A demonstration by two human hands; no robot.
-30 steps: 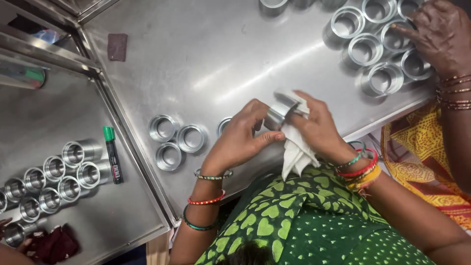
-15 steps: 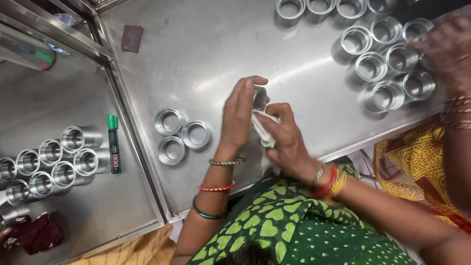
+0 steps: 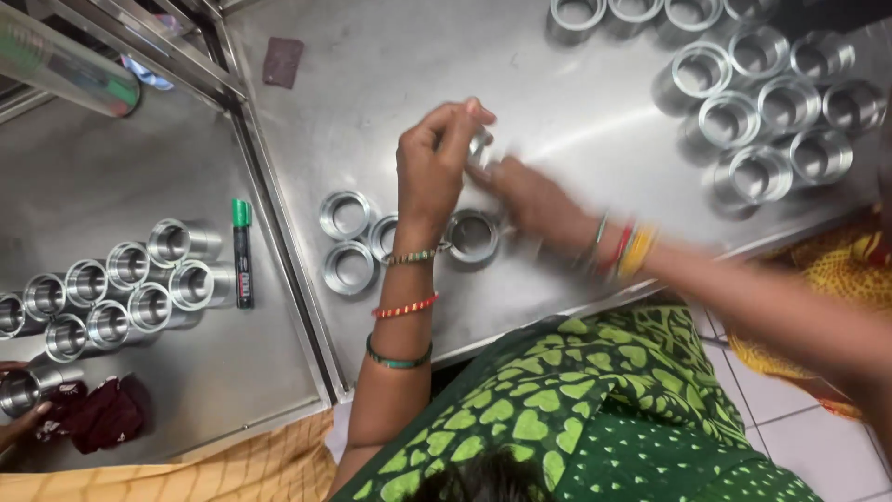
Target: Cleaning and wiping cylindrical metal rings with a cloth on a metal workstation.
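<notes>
- Head camera looked down on our two hands, raised together over a steel table (image 3: 576, 121) strewn with machined metal rings.
- Our left hand (image 3: 437, 163) pinched a small metal ring (image 3: 480, 147) between thumb and fingertips, closed on it and holding it clear of the tabletop, above four loose rings (image 3: 346, 216) lying flat near the table's front edge.
- Our right hand (image 3: 530, 200) met the same ring from the other side; motion blur kept us from telling whether its fingers gripped the part or only brushed it.
- We judged the handling would go best with the left pinch kept firm on the rim while the right hand worked, so the ring could not slip onto the steel.
- Our left forearm rose steeply from the lap, wrist straight, bangles (image 3: 405, 307) stacked along it; our right arm crossed in low from the right side.
- A green-capped marker (image 3: 242, 253) lay on the adjoining table beside a cluster of metal sleeves (image 3: 111, 297); more sleeves (image 3: 771, 102) stood at the far right.
</notes>
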